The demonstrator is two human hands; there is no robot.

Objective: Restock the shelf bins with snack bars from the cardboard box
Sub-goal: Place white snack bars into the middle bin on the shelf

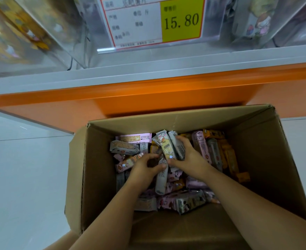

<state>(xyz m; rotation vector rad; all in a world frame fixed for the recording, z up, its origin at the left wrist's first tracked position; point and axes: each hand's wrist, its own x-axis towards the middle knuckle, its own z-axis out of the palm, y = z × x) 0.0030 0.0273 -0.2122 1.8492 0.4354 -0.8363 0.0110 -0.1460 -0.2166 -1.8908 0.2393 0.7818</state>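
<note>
1. Snack bars [197, 183] are lying loose in a heap inside the cardboard box [166, 121], filling its far half. The pile is a mix of pink, grey and orange wrappers.
2. The right hand [188, 157] is gripping a small bunch of grey bars [168, 147], fingers wrapping round them. They are standing up on end near the middle of the box.
3. The left hand [145, 166] is reaching into the pile just beside the right hand, fingers curling. Its thumb is touching the end of a long grey bar [162, 179]. Cannot tell if it is actually holding it.
4. Orange bars [228, 156] are lining up along the right wall of the box, and a pink bar [136, 138] is lying flat against the far wall toward the left corner.
5. The box is sitting open on the pale floor [22, 168], its far edge right against the orange shelf base [148, 94].
6. Above, clear shelf bins [40, 33] are holding packaged goods, blurry. A price tag [182, 20] reading 15.80 is hanging between them.
</note>
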